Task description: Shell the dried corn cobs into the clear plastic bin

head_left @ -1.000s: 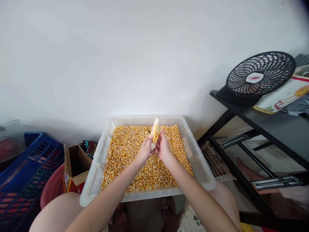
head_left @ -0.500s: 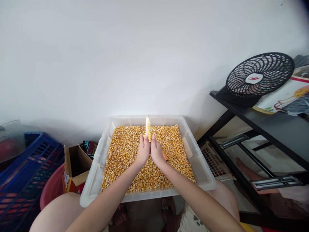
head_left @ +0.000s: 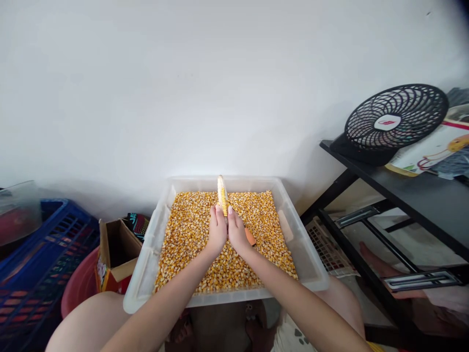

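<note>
Between my left hand point(head_left: 218, 230) and my right hand point(head_left: 237, 231) is a corn cob point(head_left: 223, 193), its far end pointing away toward the wall. Much of the cob is bare and pale, with rows of yellow kernels left on its right side. Both hands are closed on its near end, thumbs on top, and hide that part. Below them, loose corn kernels point(head_left: 190, 244) fill a translucent plastic tub point(head_left: 317, 278), which rests across my lap. Beside my right hand, an orange object point(head_left: 250, 237) lies on the kernels; its kind I cannot make out.
A black fan point(head_left: 395, 117) stands on a dark shelf point(head_left: 421, 210) at right, over a pale basket point(head_left: 331, 249). To the left are an open cardboard box point(head_left: 119, 249), a red basin point(head_left: 78, 278) and a blue crate point(head_left: 47, 249). Another person's bare leg point(head_left: 379, 261) shows behind the shelf.
The cob's far end has tilted slightly left, and its kernel rows show a little differently. Both hands keep their hold near the same spot. The whole view has shifted slightly.
</note>
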Tool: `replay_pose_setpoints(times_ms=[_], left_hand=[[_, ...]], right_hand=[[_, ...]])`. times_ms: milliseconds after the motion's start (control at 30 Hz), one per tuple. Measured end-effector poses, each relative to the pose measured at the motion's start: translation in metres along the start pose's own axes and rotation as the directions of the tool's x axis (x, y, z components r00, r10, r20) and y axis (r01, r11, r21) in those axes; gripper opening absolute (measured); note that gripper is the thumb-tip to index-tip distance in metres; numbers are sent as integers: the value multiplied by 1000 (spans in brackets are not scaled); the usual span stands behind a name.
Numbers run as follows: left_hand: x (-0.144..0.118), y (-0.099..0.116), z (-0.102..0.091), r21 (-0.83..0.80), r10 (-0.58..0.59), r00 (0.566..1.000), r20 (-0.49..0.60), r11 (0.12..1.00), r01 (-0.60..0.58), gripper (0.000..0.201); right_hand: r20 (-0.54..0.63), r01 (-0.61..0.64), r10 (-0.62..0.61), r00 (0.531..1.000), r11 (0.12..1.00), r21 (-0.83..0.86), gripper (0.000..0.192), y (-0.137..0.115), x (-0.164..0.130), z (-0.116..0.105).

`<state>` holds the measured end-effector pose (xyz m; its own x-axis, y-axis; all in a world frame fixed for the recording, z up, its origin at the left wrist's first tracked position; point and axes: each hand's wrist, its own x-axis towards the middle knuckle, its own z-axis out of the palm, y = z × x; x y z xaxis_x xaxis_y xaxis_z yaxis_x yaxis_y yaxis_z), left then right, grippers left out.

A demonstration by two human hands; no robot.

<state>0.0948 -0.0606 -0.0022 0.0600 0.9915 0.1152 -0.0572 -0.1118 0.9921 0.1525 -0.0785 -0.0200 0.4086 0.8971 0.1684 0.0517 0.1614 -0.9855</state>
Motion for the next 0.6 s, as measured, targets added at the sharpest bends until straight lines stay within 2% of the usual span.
replay_pose_setpoints(times_ms=[167, 333, 467, 600], left_hand=[[-3, 1, 0, -7, 15, 999, -36, 1000, -15, 36], [-2, 4, -1, -33, -6, 1000, -24, 999, 5, 37], [1, 2, -2, -60, -58, 998, 30, 996, 60, 35], [4, -1, -4, -121, -165, 983, 75, 977, 173, 37]], right_hand=[[-43, 13, -14, 999, 1000, -21, 44, 2, -3, 0], [-44, 21, -22, 999, 1000, -2, 41, 3, -2, 1], [-65, -13, 13, 998, 1000, -8, 39, 4, -1, 0], [-22, -6, 6, 1000, 1000, 16, 39, 8, 0, -1]])
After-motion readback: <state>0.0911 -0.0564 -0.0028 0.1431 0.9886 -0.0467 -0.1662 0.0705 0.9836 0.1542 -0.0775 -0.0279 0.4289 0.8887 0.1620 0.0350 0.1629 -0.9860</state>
